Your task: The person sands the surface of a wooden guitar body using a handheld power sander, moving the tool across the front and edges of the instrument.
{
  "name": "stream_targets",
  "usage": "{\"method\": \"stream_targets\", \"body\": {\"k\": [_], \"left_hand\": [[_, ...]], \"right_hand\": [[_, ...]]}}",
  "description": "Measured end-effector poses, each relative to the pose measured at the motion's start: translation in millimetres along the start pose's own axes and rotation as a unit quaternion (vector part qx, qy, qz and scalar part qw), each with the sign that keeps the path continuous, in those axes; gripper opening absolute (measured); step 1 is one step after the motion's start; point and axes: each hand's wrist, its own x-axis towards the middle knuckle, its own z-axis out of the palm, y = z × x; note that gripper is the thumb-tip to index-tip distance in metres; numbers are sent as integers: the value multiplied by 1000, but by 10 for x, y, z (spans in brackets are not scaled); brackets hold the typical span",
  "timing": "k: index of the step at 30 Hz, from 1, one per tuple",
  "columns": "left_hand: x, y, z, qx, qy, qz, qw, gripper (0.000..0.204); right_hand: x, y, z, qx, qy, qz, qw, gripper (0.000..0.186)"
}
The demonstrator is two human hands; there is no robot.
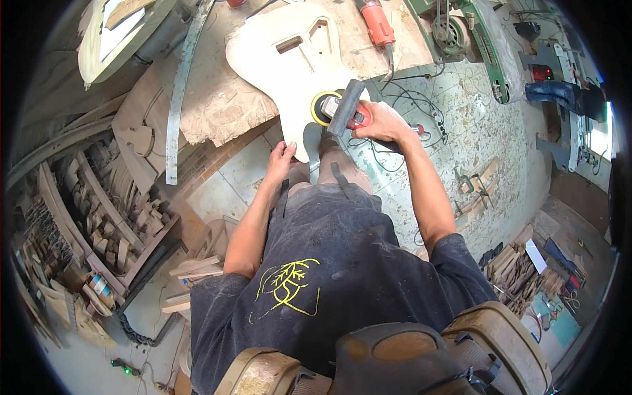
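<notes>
- Nearest: dark T-shirt [336, 250], dusty, with a yellow line drawing [288, 289] on it.
- Left hand [282, 158]: fingers bent, touching the left edge of the narrow end of a guitar-shaped wooden body [283, 72]; closed round the underside or not, cannot tell.
- Right hand [384, 123]: fingers wrapped round the red part of a power sander [332, 105], to the right of the wood.
- Yellow-rimmed disc [317, 108] of the sander: at the wood's curved right edge, between wood and right fingers.
- Wooden body: wide part on the workbench [230, 99], narrow end out past the near edge, toward the torso; cut-out recesses well beyond both hands.
- Left of the wood: long metal strip [184, 92].
- Farther, right of the wood: orange-red power tool [377, 25], corded.
- Beyond, at right: green machine [486, 52].
</notes>
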Motion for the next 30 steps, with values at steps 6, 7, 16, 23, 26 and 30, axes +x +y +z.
{"method": "stream_targets", "body": {"k": [6,7,16,23,26,30], "left_hand": [[11,-13,-6,11,7,-5,1000,45],[8,-9,-1,11,6,-6,1000,45],[-7,25,8,7,7,-5,1000,45],[9,-1,-4,23,7,7,1000,44],[-3,6,9,18,9,7,1000,44],[-5,5,8,19,9,4,1000,43]], "right_hand": [[-12,11,52,-4,-28,-15,999,65],[2,9,59,0,-18,-14,1000,65],[23,-16,35,-14,-19,-10,1000,65],[32,-39,54,-6,-10,-16,1000,61],[63,-118,2,-11,-14,-26,1000,61],[8,-118,24,-37,-21,-17,999,61]]}}
